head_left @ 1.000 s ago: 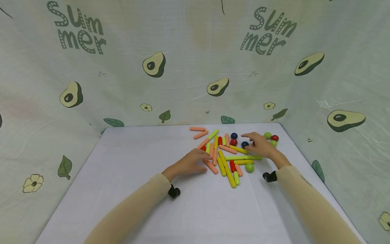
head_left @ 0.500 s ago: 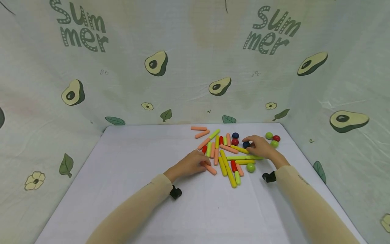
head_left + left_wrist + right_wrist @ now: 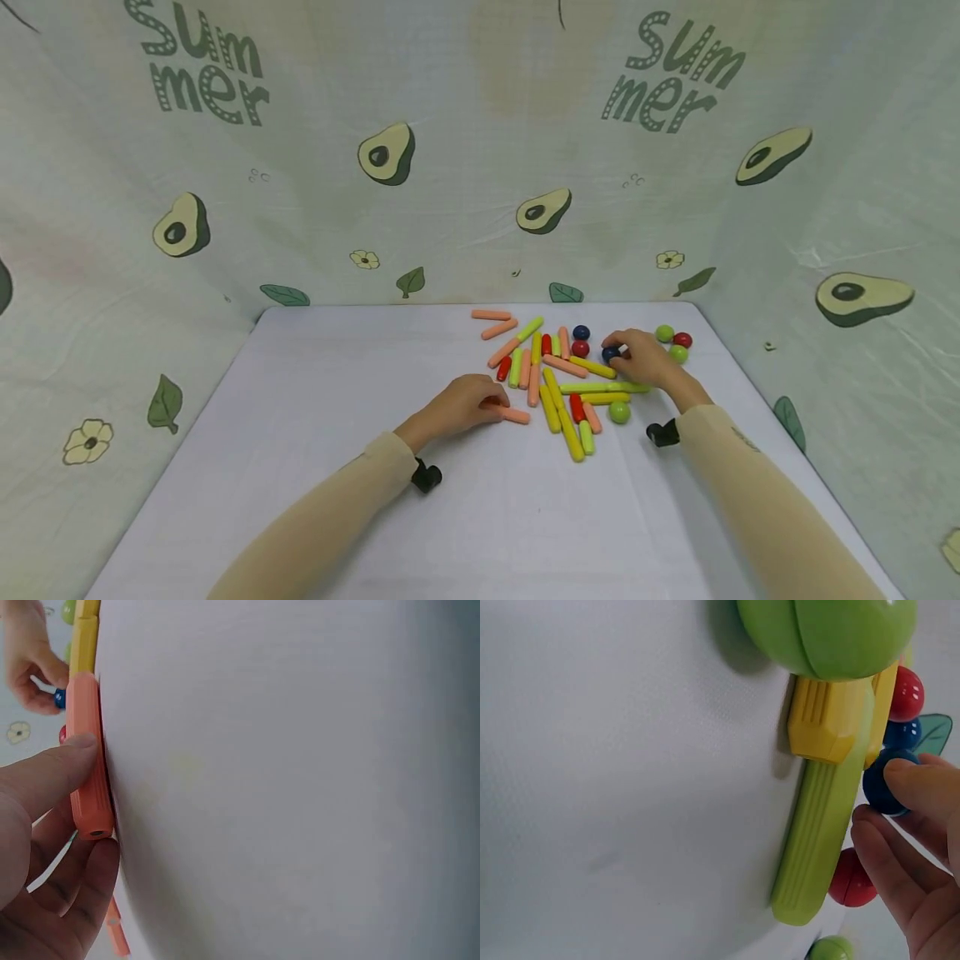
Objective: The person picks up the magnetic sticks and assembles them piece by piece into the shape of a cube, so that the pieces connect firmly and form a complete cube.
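Observation:
My left hand [image 3: 459, 406] pinches a salmon-orange ribbed stick [image 3: 516, 415] at the left side of the pile. In the left wrist view the thumb lies along the top of that stick [image 3: 88, 776], with fingertips against its near end. Farther right, my right hand [image 3: 645, 358] holds a dark blue ball [image 3: 611, 354] between thumb and fingers. The right wrist view shows this blue ball [image 3: 881, 789] above a light green ribbed stick [image 3: 814, 840], with a red ball [image 3: 852, 877] behind the fingers.
Several yellow sticks [image 3: 567, 433], orange, green and red pieces lie between the hands on the white tabletop [image 3: 337, 375]. A green ball [image 3: 619, 412] sits in front of the right hand. Behind are another blue ball [image 3: 581, 332], a red ball [image 3: 581, 349], and more balls [image 3: 664, 333] at right.
My left hand has taken hold of the orange stick, turned it nearer to level and drawn it slightly left. My right fingers have come together on the blue ball.

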`<state>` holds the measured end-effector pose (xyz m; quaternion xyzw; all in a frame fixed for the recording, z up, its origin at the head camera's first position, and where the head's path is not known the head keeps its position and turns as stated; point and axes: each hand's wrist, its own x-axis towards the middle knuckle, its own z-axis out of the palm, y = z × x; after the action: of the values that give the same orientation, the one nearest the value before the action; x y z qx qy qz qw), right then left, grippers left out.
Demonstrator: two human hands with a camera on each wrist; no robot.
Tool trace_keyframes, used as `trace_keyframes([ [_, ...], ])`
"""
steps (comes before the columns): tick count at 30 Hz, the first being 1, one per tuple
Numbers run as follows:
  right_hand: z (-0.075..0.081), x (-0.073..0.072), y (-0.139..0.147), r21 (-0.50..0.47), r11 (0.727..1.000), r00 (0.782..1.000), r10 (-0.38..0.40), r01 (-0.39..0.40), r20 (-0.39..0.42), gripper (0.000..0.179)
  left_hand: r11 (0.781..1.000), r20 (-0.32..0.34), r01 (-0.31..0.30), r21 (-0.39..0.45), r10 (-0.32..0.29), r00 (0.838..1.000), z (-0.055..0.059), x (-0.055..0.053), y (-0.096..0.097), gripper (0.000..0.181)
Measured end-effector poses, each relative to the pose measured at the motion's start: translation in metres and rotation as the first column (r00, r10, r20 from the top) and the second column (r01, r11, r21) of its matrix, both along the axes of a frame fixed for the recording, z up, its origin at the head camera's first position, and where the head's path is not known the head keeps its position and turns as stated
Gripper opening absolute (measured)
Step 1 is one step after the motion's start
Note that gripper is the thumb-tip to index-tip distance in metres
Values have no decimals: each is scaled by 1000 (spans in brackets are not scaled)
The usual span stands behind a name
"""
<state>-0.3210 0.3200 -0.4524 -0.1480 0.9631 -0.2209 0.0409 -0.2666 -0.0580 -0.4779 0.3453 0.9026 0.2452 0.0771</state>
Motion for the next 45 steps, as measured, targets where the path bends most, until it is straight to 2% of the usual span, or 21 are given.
trace_keyframes([
  [5,10,7,-8,-13,1000,998,3,-4,-59,36,999,13,-37,-4,37,999,0,2,-10,15],
  [11,23,25,-23,-20,1000,998,-4,3,-62,38,998,2,-60,-4,60,998,-3,1,-21,15],
  [16,28,45,-40,-63,997,997,48,-52,-56,33,997,9,-78,13,78,997,-6,2,-28,14],
  [20,29,61,-63,-116,987,994,106,-107,-19,34,996,9,-88,36,87,996,-6,4,-34,10],
  [24,25,73,-86,-159,972,984,176,-172,10,33,995,-3,-92,38,92,996,-6,6,-38,10],
  [32,15,88,-123,-153,944,956,292,-292,-20,31,994,-8,-100,42,100,995,-5,9,-43,10],
  [35,10,91,-132,-154,943,955,297,-296,-18,31,993,-1,-107,48,107,994,-4,10,-43,10],
  [39,3,92,-142,-154,953,964,265,-262,3,29,993,-2,-107,57,107,994,-3,12,-44,10],
  [45,0,93,-152,-161,958,969,245,-239,17,29,992,-7,-102,69,103,995,-1,13,-43,9],
])
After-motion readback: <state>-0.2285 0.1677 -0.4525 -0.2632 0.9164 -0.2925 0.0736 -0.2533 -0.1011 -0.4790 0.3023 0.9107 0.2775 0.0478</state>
